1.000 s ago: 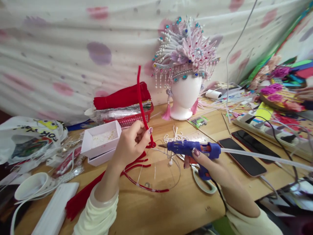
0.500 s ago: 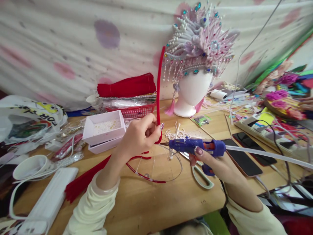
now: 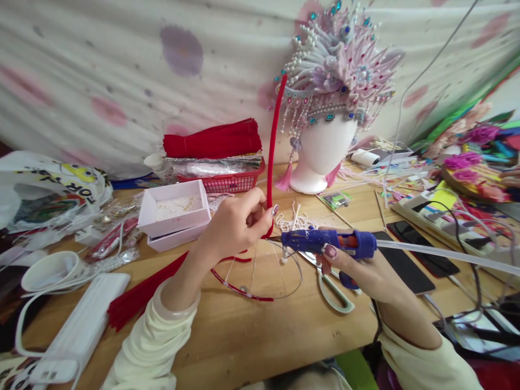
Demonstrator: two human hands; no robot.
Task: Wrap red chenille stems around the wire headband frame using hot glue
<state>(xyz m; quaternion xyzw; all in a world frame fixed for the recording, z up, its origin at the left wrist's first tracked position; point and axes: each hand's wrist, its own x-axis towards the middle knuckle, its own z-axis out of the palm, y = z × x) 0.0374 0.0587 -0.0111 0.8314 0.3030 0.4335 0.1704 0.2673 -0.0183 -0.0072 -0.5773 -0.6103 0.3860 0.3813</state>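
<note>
Between thumb and fingers my left hand (image 3: 239,219) pinches a red pipe cleaner (image 3: 275,135) that stands up tall, its lower end bent. My right hand (image 3: 353,262) is wrapped round a blue hot glue gun (image 3: 312,238), whose nozzle points left and meets or nearly meets the bent lower end. A clear glue stick (image 3: 439,253) sticks out of the gun's back. Below the hands lies a round wire frame (image 3: 298,281), part of its rim covered in red. A bundle of red pipe cleaners (image 3: 142,290) lies under my left forearm.
Scissors (image 3: 335,292) lie below the glue gun. A white mannequin head (image 3: 325,146) wears a beaded headdress (image 3: 345,76). White boxes (image 3: 174,211) and a red basket (image 3: 235,181) stand at left, phones (image 3: 422,249) and a power strip (image 3: 439,216) at right. Another person's hand (image 3: 509,179) shows at far right.
The upright red pipe cleaner now leans slightly to the right, and my left hand has shifted a little right. The glue gun stays close to its lower end. The view has shifted slightly.
</note>
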